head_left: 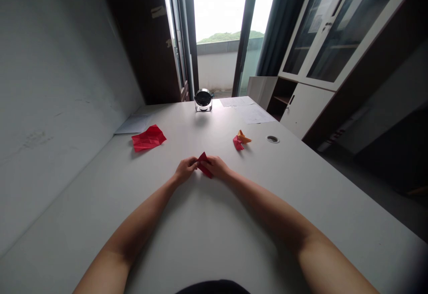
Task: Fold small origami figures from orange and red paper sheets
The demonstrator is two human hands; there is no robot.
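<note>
1. From my distant seat, there it was: the folded red paper [205,172], mid-counter [200,240], right between the two hands and seemingly just above the surface.
2. On the left, I had the left hand [186,169] with finger and thumb tips drawn together in a pinch, apparently on the paper's left edge.
3. Over to the right, the right hand [216,166] was clamped on the same piece, thumb across its face; its fingers behind were hidden from me.
4. Handling, as I judged it: very light, thin, stiffer where layers doubled up, hardly slippery, but easy to crush or tear. I favoured the creased edges for a grip, lightly, sparing the tips.
5. And the direction! One pointed corner aimed far, towards the window; the long axis ran near to far, leaning slightly left at the far end.
6. Further out, a creased red sheet [149,138] lay spread on the far left, and a red-and-orange folded piece [238,143] sat on the far right, both well apart from the hands.
</note>
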